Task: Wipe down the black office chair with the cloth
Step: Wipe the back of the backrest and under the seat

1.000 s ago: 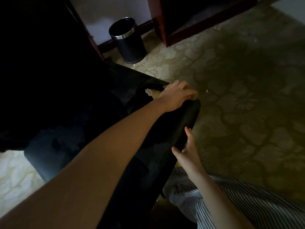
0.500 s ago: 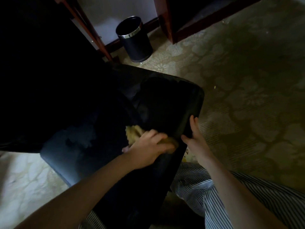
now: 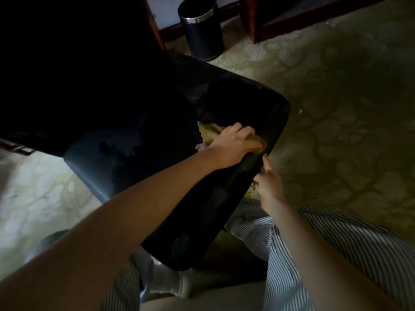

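Pressing the yellow cloth (image 3: 210, 131) flat under the left hand (image 3: 233, 142), fingers curled over it at the black office chair (image 3: 202, 221) seat's 3 o'clock rim, calls for overlapping strokes toward 7 o'clock; the right hand (image 3: 270, 182) grips that rim, steadying it.

Carpet (image 3: 348, 122) right of chair (image 3: 235, 104) open; bin (image 3: 203, 34) beyond (beside wooden leg (image 3: 156, 28)); striped knee (image 3: 249, 227) crowds near edge.

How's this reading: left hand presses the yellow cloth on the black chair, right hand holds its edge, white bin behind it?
Not quite: the bin is black with a chrome rim, per the head view. The rest stands.
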Demonstrator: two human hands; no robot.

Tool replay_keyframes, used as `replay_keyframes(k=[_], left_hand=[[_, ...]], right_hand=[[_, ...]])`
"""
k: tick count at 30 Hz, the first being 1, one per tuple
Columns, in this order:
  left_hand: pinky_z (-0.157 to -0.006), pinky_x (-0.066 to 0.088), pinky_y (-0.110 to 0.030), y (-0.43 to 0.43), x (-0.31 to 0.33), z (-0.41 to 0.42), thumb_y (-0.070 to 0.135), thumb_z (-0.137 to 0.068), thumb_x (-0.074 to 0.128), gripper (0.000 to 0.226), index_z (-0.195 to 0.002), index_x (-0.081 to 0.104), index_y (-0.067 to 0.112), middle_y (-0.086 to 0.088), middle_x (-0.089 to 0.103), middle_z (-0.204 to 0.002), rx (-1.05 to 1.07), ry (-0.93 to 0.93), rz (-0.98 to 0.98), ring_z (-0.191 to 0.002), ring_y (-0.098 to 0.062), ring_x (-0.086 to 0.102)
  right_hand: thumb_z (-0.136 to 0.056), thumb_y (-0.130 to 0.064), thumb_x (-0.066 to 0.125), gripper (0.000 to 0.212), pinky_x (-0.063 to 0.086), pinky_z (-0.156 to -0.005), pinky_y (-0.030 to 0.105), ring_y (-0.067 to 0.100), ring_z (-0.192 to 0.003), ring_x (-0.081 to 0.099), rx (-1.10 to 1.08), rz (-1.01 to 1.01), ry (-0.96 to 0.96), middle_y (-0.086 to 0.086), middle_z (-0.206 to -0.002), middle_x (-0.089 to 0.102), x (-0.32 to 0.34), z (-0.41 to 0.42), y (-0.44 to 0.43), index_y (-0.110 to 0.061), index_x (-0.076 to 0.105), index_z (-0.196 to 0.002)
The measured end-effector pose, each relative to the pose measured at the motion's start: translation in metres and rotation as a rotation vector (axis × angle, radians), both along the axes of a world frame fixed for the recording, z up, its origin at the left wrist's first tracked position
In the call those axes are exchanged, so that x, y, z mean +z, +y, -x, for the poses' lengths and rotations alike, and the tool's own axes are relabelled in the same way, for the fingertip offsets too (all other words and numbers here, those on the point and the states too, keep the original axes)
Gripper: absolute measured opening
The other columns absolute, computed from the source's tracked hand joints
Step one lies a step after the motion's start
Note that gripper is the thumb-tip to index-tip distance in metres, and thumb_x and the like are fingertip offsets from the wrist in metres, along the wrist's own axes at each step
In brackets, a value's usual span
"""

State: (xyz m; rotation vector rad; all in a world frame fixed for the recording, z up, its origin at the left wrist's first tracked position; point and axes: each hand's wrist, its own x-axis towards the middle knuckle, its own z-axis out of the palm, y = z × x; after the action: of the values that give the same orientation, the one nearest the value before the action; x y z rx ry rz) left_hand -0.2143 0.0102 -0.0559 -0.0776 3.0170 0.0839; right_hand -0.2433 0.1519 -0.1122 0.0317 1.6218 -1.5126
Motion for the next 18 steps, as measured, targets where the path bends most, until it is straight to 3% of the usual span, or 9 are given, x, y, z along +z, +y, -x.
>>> replay_keyframes(k=[3,5,8,11,14,18], left_hand=[[-0.080,0.045,-0.042,0.017,-0.004,-0.045,0.015,-0.082,0.062,0.028,-0.105,0.066,0.030,-0.005,0.054,-0.114,-0.160,0.027,-0.049,-0.095,-0.026,0.042],[-0.072,0.048,-0.038,0.025,-0.006,-0.078,0.014,-0.071,0.069,0.031,-0.096,0.068,0.031,-0.003,0.058,-0.105,-0.218,0.042,-0.051,-0.089,-0.022,0.038],[-0.073,0.048,-0.030,0.038,-0.009,-0.128,0.025,-0.066,0.073,0.037,-0.100,0.067,0.038,0.002,0.059,-0.107,-0.232,0.042,0.019,-0.091,-0.018,0.037],[-0.075,0.049,-0.028,0.045,-0.010,-0.176,0.034,-0.061,0.073,0.044,-0.104,0.066,0.041,0.004,0.055,-0.113,-0.187,0.031,0.044,-0.095,-0.017,0.040],[-0.074,0.050,-0.029,0.044,-0.007,-0.212,0.033,-0.065,0.063,0.041,-0.106,0.065,0.039,0.002,0.046,-0.117,-0.243,-0.002,0.066,-0.096,-0.019,0.041],[-0.072,0.043,-0.032,0.035,-0.010,-0.243,0.021,-0.082,0.058,0.027,-0.108,0.063,0.027,-0.003,0.045,-0.116,-0.528,0.028,-0.011,-0.091,-0.021,0.045]], right_hand=[[-0.087,0.014,0.034,0.076,0.045,-0.100,0.039,0.020,-0.117,0.052,0.015,-0.007,-0.002,0.006,-0.138,0.048,0.005,-0.003,0.001,-0.031,0.027,-0.148],[-0.088,0.004,0.038,0.074,0.042,-0.103,0.045,0.024,-0.122,0.049,0.061,-0.028,0.065,0.005,-0.144,0.043,0.005,-0.005,0.001,-0.037,0.023,-0.148],[-0.086,-0.020,0.051,0.082,0.033,-0.109,0.049,0.026,-0.136,0.033,0.233,-0.102,0.209,0.002,-0.156,0.019,0.009,-0.009,-0.001,-0.034,0.002,-0.150],[-0.082,-0.041,0.067,0.106,0.026,-0.114,0.039,0.026,-0.141,0.022,0.340,-0.211,0.344,0.004,-0.159,0.000,0.014,-0.015,-0.004,-0.021,-0.011,-0.150],[-0.083,-0.036,0.069,0.108,0.021,-0.109,0.028,0.023,-0.144,0.013,0.337,-0.274,0.407,0.005,-0.159,-0.011,0.010,-0.022,-0.005,-0.016,-0.014,-0.149],[-0.081,-0.034,0.071,0.109,0.022,-0.111,0.029,0.025,-0.143,0.016,0.310,-0.309,0.445,0.007,-0.159,-0.006,0.008,-0.028,-0.007,-0.014,-0.012,-0.149]])
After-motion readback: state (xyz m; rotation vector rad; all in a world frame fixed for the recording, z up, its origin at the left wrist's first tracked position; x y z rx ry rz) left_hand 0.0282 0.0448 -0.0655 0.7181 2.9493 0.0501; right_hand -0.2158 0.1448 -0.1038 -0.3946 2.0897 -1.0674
